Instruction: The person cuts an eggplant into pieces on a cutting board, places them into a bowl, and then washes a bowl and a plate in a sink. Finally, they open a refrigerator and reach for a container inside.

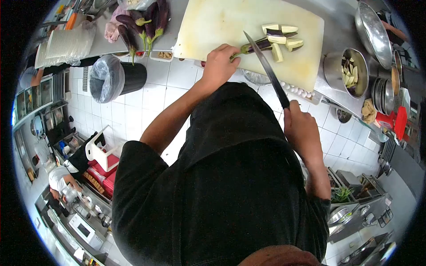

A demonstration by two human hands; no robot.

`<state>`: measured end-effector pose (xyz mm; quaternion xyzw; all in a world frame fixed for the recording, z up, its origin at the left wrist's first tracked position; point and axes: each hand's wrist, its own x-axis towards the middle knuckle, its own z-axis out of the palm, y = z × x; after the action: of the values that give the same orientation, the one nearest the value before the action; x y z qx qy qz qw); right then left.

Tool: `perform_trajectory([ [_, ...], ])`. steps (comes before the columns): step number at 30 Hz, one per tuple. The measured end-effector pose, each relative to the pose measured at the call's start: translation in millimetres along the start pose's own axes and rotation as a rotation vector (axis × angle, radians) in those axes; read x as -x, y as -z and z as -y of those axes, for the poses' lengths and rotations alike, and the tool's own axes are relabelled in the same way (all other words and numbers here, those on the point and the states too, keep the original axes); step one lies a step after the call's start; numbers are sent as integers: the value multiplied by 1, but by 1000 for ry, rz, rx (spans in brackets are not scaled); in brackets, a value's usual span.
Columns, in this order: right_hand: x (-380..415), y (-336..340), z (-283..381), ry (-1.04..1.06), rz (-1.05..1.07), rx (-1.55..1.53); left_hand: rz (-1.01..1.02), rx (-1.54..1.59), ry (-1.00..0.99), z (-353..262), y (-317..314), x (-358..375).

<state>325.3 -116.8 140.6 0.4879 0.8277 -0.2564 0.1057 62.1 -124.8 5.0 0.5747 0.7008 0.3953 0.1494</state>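
On the pale cutting board point(213, 26), an eggplant piece point(262, 44) lies with its green stem end under the fingers of my left hand point(220, 65). My right hand point(301, 128) is wrapped round the black handle of a long knife point(269, 68). The blade slants up and left across the board, over or beside the stem end; contact is unclear. Several cut eggplant pieces point(277, 52), pale inside with dark skin, lie right of the blade. Whole eggplants point(163, 17) sit left of the board. A metal pot point(330, 68) at the right contains more cut pieces.
A lined black bin point(135, 76) stands below the counter at the left. Beyond the pot are a large metal bowl point(370, 31), stacked metal dishes point(380, 95) and a cloth point(368, 111). A white stool point(100, 150) and a person in a white top point(57, 178) are at the lower left.
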Motion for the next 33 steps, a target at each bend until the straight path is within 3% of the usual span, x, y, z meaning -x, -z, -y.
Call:
perform_trajectory([
  [14, -19, -36, -7, -91, 155, 41, -18, 90, 23, 2, -9, 2],
  [19, -53, -55, -7, -12, 80, 1, -50, 92, 15, 5, -4, 7],
  [22, -75, -58, -13, 131, -49, -31, -185, 140, 60, 9, 10, 17],
  [23, -83, -57, -9, 90, -38, 6, -277, 192, 100, 8, 22, 22],
  [26, -100, -55, -5, 141, -81, -54, -391, 274, 457, 10, 81, 45],
  [29, -105, -49, 13, 143, -118, -225, -616, 533, 617, 65, 133, 82],
  [33, -109, -36, 46, 17, -61, -383, -1011, 482, 689, 153, 234, 134],
])
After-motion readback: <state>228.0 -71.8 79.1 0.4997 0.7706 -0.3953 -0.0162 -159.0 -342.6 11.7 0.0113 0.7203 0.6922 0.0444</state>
